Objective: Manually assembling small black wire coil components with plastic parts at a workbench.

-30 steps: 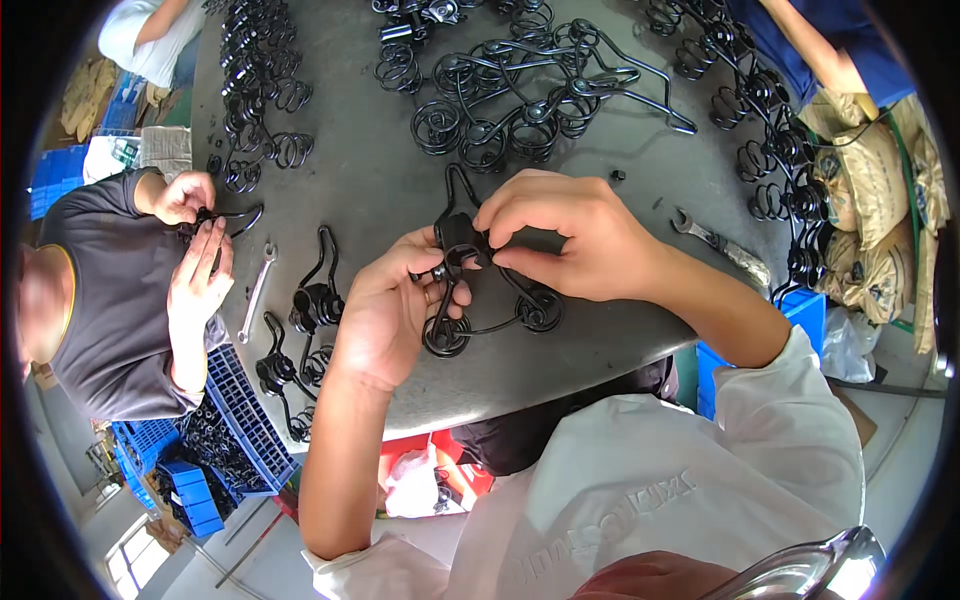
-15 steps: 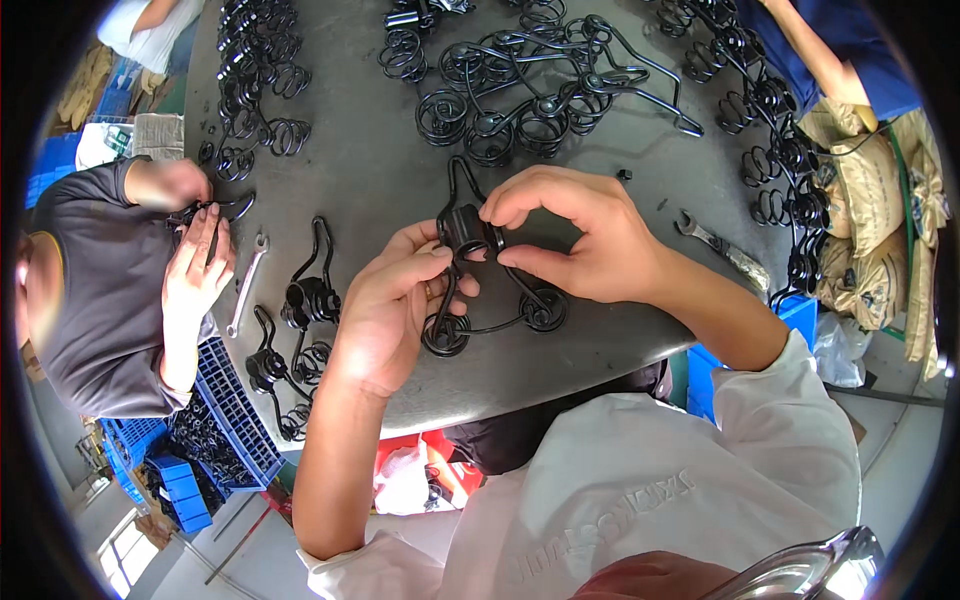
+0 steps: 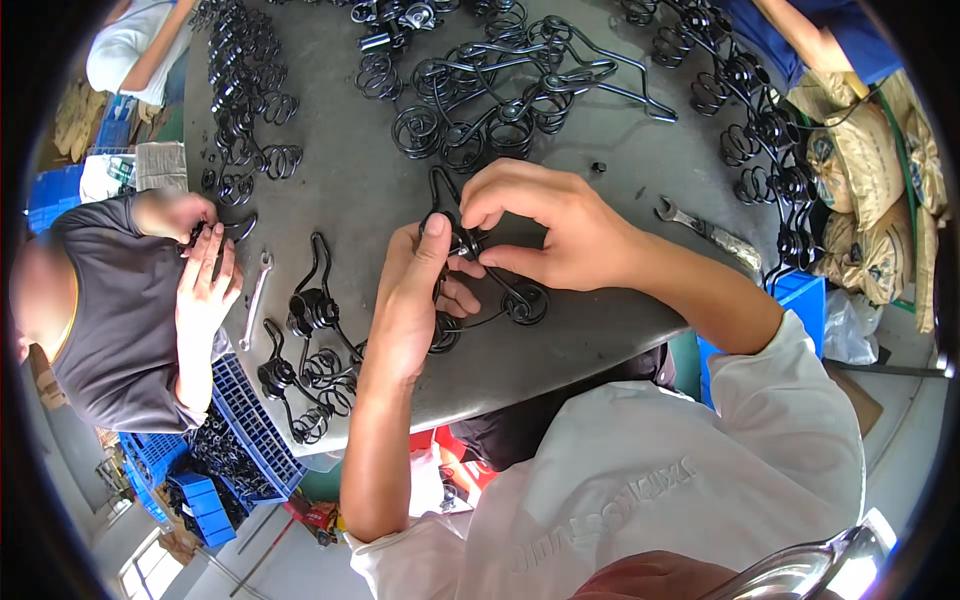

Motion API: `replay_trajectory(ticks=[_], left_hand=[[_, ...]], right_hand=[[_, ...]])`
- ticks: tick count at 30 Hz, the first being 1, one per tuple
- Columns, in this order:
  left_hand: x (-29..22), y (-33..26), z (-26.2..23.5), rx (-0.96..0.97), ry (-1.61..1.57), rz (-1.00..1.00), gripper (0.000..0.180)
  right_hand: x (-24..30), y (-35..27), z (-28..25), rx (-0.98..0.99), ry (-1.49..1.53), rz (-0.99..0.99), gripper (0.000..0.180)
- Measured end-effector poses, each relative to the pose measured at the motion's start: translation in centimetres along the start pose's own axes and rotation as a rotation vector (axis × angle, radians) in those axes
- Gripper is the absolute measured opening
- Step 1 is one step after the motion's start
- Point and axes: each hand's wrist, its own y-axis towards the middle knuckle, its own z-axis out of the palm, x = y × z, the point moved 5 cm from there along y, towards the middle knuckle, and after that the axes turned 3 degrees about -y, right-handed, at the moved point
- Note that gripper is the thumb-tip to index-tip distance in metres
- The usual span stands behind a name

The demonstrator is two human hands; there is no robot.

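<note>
A black coiled-wire spring part with a clamp-like middle and a bent wire loop on top is held over the near part of the table. My left hand wraps round its middle from the left, thumb up against the clamp. From the right, my right hand pinches the clamp's side between thumb and fingers; any small piece between those fingertips is hidden. The lower coils hang below my left fingers, one partly covered.
Similar spring parts lie left, in a far pile, and in rows along both sides. Wrenches lie left and right. A co-worker's hands work on a black part at left. A small black nut-like piece lies beyond my right hand.
My left thumb has moved up over the clamp, and the held part has turned slightly. My right hand keeps its pinch at the clamp's side. The whole view has shifted a little.
</note>
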Motion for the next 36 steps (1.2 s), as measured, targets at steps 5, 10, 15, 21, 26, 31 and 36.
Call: replay_trajectory(ticks=[5, 10, 15, 21, 26, 31, 36], left_hand=[[1.0, 0.3, -0.1, 0.004, -0.133, 0.046, 0.069], [1.0, 0.1, 0.0, 0.023, -0.230, 0.118, 0.074], [1.0, 0.1, -0.1, 0.077, -0.235, 0.128, 0.078], [1.3, 0.2, -0.5, 0.094, -0.244, 0.121, 0.081], [1.6, 0.3, -0.8, 0.132, -0.235, 0.123, 0.083], [2.1, 0.6, -1.2, 0.229, -0.348, 0.119, 0.062], [2.3, 0.4, -1.2, 0.225, -0.383, 0.115, 0.057]], right_hand=[[0.2, -0.2, -0.6, 0.031, -0.002, -0.024, 0.037], [-0.1, -0.7, 0.1, 0.042, -0.017, 0.048, 0.037], [-0.1, -1.0, 1.2, 0.040, -0.217, -0.038, 0.041], [-0.6, -0.9, 1.5, 0.039, -0.233, -0.019, 0.041], [-0.4, -0.7, 1.5, 0.032, -0.212, -0.018, 0.041], [0.1, -0.5, 1.3, 0.035, -0.180, -0.075, 0.041], [0.3, -0.5, 1.3, 0.049, -0.185, -0.086, 0.044]])
